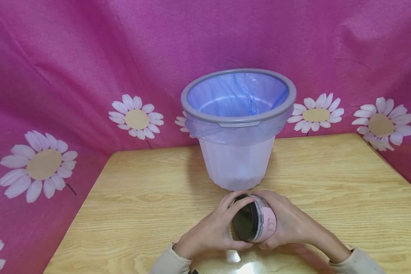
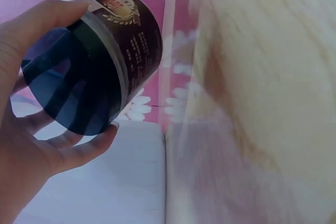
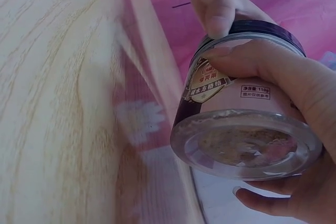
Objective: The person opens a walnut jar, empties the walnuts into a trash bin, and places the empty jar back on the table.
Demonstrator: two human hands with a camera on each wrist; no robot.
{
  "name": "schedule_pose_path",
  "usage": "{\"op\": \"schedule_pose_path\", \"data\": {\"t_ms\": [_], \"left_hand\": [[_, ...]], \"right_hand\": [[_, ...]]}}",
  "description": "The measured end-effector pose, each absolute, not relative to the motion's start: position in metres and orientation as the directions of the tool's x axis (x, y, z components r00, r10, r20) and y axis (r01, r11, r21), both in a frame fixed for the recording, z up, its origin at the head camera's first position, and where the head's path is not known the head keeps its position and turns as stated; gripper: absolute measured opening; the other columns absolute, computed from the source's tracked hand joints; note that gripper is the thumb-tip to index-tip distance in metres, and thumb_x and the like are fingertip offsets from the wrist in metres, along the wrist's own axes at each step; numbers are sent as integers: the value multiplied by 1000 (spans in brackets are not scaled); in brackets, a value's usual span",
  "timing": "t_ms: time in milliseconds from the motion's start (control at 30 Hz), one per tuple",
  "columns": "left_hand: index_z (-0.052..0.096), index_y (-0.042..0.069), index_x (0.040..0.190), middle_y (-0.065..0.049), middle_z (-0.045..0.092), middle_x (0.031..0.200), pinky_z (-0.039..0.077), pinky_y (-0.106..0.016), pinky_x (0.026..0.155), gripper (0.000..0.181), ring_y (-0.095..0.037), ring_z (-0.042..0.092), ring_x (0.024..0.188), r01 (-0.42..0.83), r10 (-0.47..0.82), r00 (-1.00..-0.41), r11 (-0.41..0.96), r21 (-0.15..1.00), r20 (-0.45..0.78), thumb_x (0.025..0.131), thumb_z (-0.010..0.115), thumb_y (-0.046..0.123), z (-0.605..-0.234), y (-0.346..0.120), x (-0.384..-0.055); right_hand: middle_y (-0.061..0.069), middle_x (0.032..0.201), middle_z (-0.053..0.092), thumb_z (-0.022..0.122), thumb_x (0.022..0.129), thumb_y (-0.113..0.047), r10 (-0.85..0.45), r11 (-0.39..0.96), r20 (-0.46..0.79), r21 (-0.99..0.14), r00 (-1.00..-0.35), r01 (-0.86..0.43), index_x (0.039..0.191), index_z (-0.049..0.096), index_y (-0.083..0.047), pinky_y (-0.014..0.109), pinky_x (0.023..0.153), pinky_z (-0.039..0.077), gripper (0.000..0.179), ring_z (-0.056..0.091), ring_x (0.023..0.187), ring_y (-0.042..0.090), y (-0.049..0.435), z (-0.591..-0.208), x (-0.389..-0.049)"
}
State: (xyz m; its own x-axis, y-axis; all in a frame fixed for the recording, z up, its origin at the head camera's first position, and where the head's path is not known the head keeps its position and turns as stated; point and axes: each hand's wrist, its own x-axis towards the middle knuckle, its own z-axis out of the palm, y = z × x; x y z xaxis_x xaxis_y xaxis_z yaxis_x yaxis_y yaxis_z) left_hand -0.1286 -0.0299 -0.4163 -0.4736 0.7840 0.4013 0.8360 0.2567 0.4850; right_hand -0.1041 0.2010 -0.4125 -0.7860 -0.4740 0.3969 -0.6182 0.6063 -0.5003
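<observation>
A clear jar [image 1: 268, 225] with a dark lid [image 1: 244, 224] is held on its side above the table, lid facing left. My left hand [image 1: 217, 230] grips the lid, thumb and fingers spread around its rim. Around the jar's body curls my right hand [image 1: 289, 220]. In the left wrist view, a dark label [image 2: 137, 38] with pale print wraps the jar. The right wrist view shows a pink label part [image 3: 262, 94] and brownish and pink contents [image 3: 247, 145] through the clear base.
A pale bin [image 1: 238, 163] with a grey rim [image 1: 241, 120] and a bluish plastic liner [image 1: 222, 95] stands behind the hands on the wooden table [image 1: 140, 201]. A magenta cloth [image 1: 123, 49] with white daisies hangs behind and at both sides.
</observation>
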Motion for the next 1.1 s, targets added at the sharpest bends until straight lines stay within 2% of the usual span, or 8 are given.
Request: {"op": "schedule_pose_path", "data": {"t_ms": [200,333,500,600,700,933,1100], "left_hand": [[29,24,148,-4,32,146,39,-30,107,100,-14,36,133,818,762,-501,262,512,411,66,87,35,-416,-29,-130],[25,23,150,-8,29,148,39,-33,106,103,-18,33,135,823,765,-494,260,505,412,67,87,35,-419,-28,-129],[23,20,150,-11,22,152,36,-35,110,106,-22,25,139,887,790,-415,240,394,452,66,87,31,-421,-27,-131],[25,18,148,-11,23,153,33,-36,111,105,-24,26,139,921,796,-361,223,320,486,64,87,25,-422,-27,-133],[26,17,147,-11,24,152,33,-36,112,104,-25,28,139,933,797,-339,215,289,500,63,87,23,-423,-28,-135],[30,21,146,-8,25,152,33,-32,111,99,-22,26,140,915,799,-366,215,342,478,66,87,24,-423,-31,-134],[32,21,146,-10,29,151,33,-31,111,99,-23,31,138,921,802,-359,221,321,477,65,88,31,-420,-32,-136]], "right_hand": [[-14,119,56,94,35,-35,-475,606,411,-488,-778,-628,130,49,-16,30,82,52,107,56,98,5,201,-413,-103],[-14,120,56,95,35,-35,-467,610,403,-496,-787,-617,131,49,-17,31,82,52,108,56,99,5,201,-414,-102],[-12,122,56,95,37,-36,-453,611,372,-533,-811,-585,134,47,-17,31,84,52,111,57,100,6,202,-413,-103],[-11,122,57,96,37,-36,-445,615,352,-548,-823,-567,135,46,-17,32,84,52,112,57,100,7,203,-412,-104],[-10,122,57,96,37,-37,-448,620,343,-547,-826,-563,135,46,-16,32,84,52,113,57,99,7,202,-411,-105],[-11,124,56,96,36,-38,-451,620,335,-549,-827,-560,136,46,-15,32,84,52,114,56,100,7,201,-412,-104],[-14,124,54,96,36,-36,-460,603,352,-551,-816,-577,136,45,-20,30,84,51,113,56,101,6,199,-412,-104]]}}
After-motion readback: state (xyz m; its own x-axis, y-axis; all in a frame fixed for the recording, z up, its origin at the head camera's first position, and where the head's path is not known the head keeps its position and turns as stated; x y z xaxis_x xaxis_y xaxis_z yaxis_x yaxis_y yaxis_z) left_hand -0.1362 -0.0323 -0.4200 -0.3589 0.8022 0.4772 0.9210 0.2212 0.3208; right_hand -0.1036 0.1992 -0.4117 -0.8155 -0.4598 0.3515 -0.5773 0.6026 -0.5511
